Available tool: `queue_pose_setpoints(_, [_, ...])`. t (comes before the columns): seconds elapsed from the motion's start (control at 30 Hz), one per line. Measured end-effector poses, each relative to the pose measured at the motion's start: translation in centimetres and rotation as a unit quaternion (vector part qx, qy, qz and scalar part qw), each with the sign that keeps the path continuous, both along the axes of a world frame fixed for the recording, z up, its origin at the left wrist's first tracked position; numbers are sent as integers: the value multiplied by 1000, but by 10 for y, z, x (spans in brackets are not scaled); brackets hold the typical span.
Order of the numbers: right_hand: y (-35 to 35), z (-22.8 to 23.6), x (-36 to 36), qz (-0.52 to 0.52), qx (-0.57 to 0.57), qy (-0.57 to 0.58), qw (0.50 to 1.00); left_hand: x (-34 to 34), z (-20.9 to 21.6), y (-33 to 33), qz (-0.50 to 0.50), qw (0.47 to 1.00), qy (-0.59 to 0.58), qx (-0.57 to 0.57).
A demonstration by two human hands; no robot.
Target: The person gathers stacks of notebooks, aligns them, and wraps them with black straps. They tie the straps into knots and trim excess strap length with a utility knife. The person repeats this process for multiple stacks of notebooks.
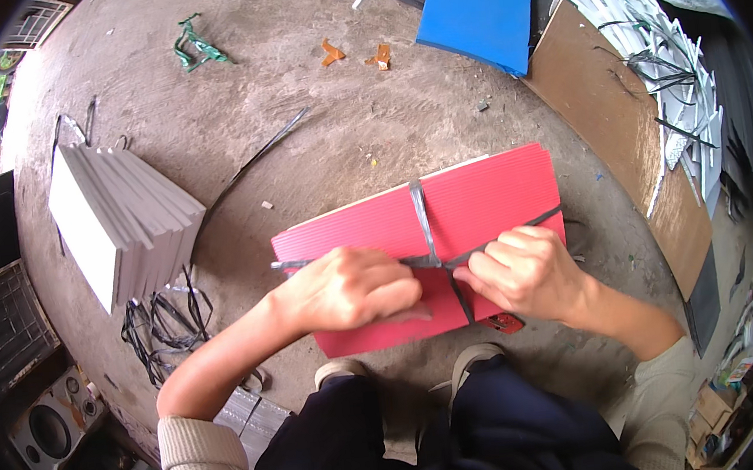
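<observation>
A stack of red ribbed sheets (490, 192) lies on the floor just in front of my feet. Dark plastic strap (420, 217) runs across its top both ways, crossing near the middle. My left hand (352, 287) is closed in a fist on the strap left of the crossing, and a short end sticks out past it. On the right side of the crossing, my right hand (520, 268) grips the strap, its thumb toward the crossing. The fingers hide the strap inside each fist.
To the left stands a bundle of white boards (91, 231), with tangled black strap (167, 323) beside it. A blue sheet (480, 12), a brown board (596, 114) and piled white strips (678, 70) lie right. Green scrap (200, 48) sits farther off; a speaker box (51, 429) stands lower left.
</observation>
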State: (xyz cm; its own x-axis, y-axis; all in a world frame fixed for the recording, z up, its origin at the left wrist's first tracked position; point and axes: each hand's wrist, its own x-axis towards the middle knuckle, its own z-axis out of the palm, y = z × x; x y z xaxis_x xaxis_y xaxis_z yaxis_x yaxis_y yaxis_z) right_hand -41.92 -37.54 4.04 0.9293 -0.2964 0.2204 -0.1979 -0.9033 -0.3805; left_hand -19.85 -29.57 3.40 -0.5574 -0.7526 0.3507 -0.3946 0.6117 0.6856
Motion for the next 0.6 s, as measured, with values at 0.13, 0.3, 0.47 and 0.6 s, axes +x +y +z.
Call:
queue_pose_setpoints(0.13, [-3, -16, -7, 23, 4, -29, 999, 9, -15, 7, -34, 995, 88, 22])
queue_pose_setpoints(0.3, [-16, -20, -13, 67, 44, -60, 995, 19, -16, 3, -59, 981, 157, 100])
queue_pose_setpoints(0.47, [-23, -21, -17, 90, 128, -71, 985, 18, -21, 2, -49, 975, 192, 103])
queue_pose_setpoints(0.6, [-18, -18, -16, 77, 95, -51, 991, 17, -22, 6, 0, 984, 150, 97])
